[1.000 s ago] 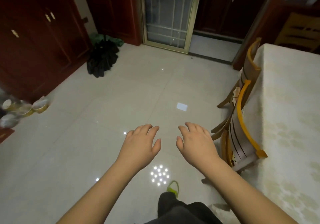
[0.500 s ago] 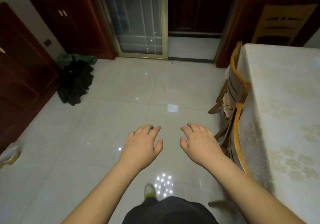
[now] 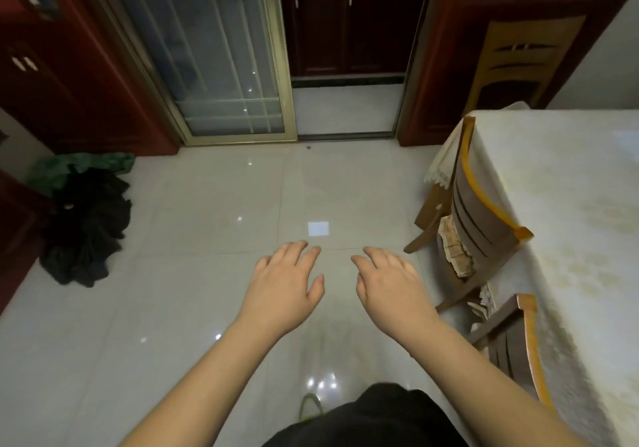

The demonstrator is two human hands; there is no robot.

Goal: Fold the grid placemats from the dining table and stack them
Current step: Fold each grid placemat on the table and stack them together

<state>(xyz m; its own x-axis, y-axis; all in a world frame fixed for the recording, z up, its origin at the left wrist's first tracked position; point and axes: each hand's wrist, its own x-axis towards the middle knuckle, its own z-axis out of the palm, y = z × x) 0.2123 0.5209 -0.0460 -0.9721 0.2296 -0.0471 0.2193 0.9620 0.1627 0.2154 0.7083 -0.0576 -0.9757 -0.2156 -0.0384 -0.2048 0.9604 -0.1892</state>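
My left hand [image 3: 283,284] and my right hand [image 3: 390,284] hover side by side over the tiled floor, palms down, fingers relaxed and empty. The dining table [image 3: 570,221] with a cream patterned cloth fills the right side, to the right of my right hand. No grid placemat shows on the part of the table in view.
Two wooden chairs, one [image 3: 473,211] farther and one [image 3: 518,346] nearer, are pushed against the table's left edge. A heap of black and green cloth [image 3: 83,225] lies on the floor at left. Dark red cabinets [image 3: 45,76] and a glass sliding door [image 3: 207,49] stand ahead.
The view has swung right and upward, so the table and door sit more centrally. Both hands keep the same open pose in front of me.
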